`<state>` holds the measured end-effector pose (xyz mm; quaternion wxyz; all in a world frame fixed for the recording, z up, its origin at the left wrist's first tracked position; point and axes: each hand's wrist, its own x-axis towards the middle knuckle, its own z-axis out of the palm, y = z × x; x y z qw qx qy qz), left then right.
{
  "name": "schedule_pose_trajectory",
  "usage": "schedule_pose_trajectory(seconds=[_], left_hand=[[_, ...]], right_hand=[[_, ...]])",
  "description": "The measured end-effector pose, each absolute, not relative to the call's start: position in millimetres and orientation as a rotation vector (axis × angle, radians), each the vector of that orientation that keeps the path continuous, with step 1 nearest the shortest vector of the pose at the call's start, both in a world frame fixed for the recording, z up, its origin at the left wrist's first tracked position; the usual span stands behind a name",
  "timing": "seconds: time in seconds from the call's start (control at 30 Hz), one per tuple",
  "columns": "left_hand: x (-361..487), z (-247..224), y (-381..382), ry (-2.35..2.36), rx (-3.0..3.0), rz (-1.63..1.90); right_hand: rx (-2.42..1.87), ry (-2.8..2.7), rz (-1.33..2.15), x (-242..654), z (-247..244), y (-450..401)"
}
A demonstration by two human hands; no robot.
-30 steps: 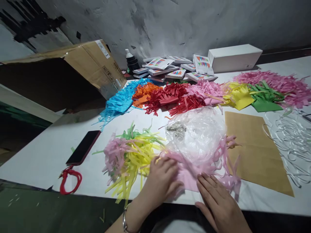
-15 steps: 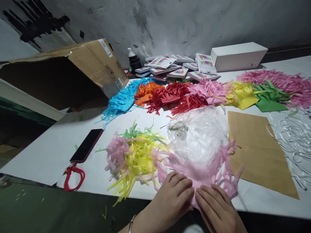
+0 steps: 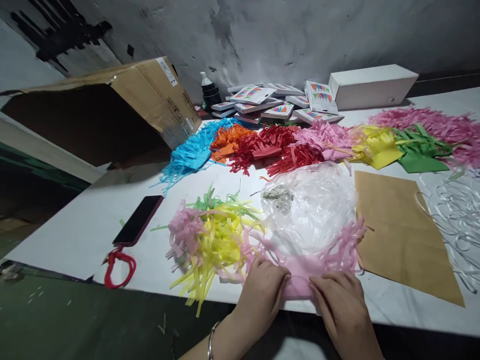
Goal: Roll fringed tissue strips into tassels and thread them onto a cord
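In the head view, the left hand (image 3: 264,287) and right hand (image 3: 343,302) are pinching the near edge of fringed pink tissue paper (image 3: 298,288) at the front of the table (image 3: 90,220), fingertips closed; pulling evenly is likely keeping that edge straight. Unlike half a second ago, the hands are standing farther apart, baring a smooth pink band between them.

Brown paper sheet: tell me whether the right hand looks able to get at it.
Probably yes: the brown paper sheet lies close beside the right hand, mostly uncovered, with nothing solid between, though that hand is busy pinching the pink fringed paper.
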<state>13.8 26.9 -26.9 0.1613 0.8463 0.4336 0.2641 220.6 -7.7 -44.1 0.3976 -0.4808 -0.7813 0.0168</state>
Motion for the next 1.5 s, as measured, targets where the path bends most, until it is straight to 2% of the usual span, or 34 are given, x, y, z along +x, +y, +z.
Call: schedule_pose_trajectory(seconds=[0.23, 0.43, 0.67, 0.8, 0.9, 1.0, 1.23, 1.5], left_hand=[[18, -21, 43, 1.366, 2.226, 0.578], [23, -22, 53, 1.539, 2.287, 0.272], [26, -15, 68, 1.569, 2.292, 0.123], [27, -12, 73, 1.557, 2.304, 0.088], [26, -12, 74, 1.557, 2.310, 0.103], [23, -11, 68, 1.572, 2.309, 0.165], [19, -14, 41, 1.087, 2.647, 0.767], [8, -23, 32, 1.117, 2.523, 0.692]], right_hand=[[-1.377, -1.939, 0.029, 213, -40, 13], [-1.493, -1.953, -0.023, 210, -47, 18], [-1.627, -1.962, -0.131, 217, -42, 21], [-1.382, -2.030, -0.189, 221, -33, 17], [-1.170, -2.142, -0.022, 220, -34, 12], [-1.171, -2.162, 0.038, 220, -38, 9], [-1.193, -2.115, 0.142, 219, -30, 10], [-1.259, -2.110, 0.076, 230, -50, 1]])
